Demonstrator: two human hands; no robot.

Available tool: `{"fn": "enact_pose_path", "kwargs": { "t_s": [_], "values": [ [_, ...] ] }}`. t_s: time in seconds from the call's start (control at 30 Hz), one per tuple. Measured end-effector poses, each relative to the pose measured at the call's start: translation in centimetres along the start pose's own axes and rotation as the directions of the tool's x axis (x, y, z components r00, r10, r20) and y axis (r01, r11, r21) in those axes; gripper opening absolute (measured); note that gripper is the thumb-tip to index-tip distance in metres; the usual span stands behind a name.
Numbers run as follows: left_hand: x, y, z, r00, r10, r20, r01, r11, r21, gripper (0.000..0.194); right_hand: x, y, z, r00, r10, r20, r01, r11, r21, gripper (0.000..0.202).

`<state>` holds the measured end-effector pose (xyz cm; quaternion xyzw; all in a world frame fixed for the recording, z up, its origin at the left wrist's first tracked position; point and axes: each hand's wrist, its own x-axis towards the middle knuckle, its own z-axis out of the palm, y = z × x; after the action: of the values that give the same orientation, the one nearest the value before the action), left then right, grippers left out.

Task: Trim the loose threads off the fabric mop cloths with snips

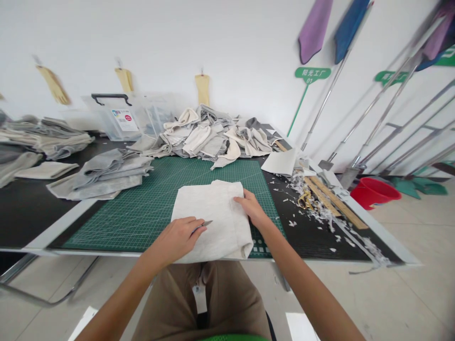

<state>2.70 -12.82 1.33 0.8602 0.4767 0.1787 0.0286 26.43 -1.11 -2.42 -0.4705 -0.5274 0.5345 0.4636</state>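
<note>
A: What is the biggest thing there?
B: The black surface (302, 239), with the green cutting mat (124, 220) lying flat on it.
A: And on and around the mat?
B: A heap of grey and cream fabric (209, 135) along the far edge, and a grey folded stack (106, 170) overlapping the far left part.
A: Where is the pale cloth (209, 203)?
B: On the near part of the mat, right in front of the person. It is folded, and its near right corner curls up.
A: What are the hands doing?
B: They are apart, both at the cloth. The right hand (250, 206) is nearly closed on its right edge, thumb on top and fingers at the side.
A: The left?
B: The left hand (183, 236) is curled, palm down, over the cloth's left part, closed around a small pointed tool (203, 225). The metal tip points right, above the cloth; I can't tell whether it touches.
A: Anything smaller to the right?
B: Two wooden strips (337, 202), gold-handled scissors (305, 200) beside them, then white scraps (322, 213) scattered around both.
</note>
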Motion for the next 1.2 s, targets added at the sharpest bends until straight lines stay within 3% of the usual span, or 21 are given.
{"fn": "enact_pose_path", "kwargs": {
  "t_s": [0.37,0.47,0.67,0.8,1.0,1.2],
  "values": [
    [-1.5,0.0,-0.1,0.999,0.012,-0.043,-0.013,1.000,-0.013,0.029,-0.1,-0.1,0.1,1.000,0.004,-0.006,-0.004,1.000,-0.003,0.036],
    [-1.5,0.2,-0.2,0.998,0.011,-0.057,-0.013,0.999,-0.042,0.030,0.0,0.0,0.0,1.000,0.000,-0.001,0.000,1.000,-0.004,0.035],
    [-0.8,1.2,-0.3,1.000,-0.005,0.015,0.006,0.999,-0.039,0.032,0.0,0.2,0.0,1.000,-0.003,0.001,0.003,1.000,0.001,0.037],
    [-0.2,1.4,0.1,0.999,0.010,-0.035,-0.011,0.999,-0.038,0.031,0.0,0.1,-0.1,1.000,-0.001,0.005,0.001,1.000,0.002,0.037],
    [0.3,0.9,0.2,0.999,0.000,-0.037,0.000,1.000,-0.003,0.031,-0.1,-0.1,-0.1,1.000,0.009,-0.007,-0.009,1.000,0.005,0.036],
    [-0.5,-0.3,-0.5,0.992,-0.003,-0.127,0.001,1.000,-0.011,0.030,0.0,0.0,0.0,1.000,0.006,0.006,-0.006,1.000,0.018,0.034]
  ]
}}
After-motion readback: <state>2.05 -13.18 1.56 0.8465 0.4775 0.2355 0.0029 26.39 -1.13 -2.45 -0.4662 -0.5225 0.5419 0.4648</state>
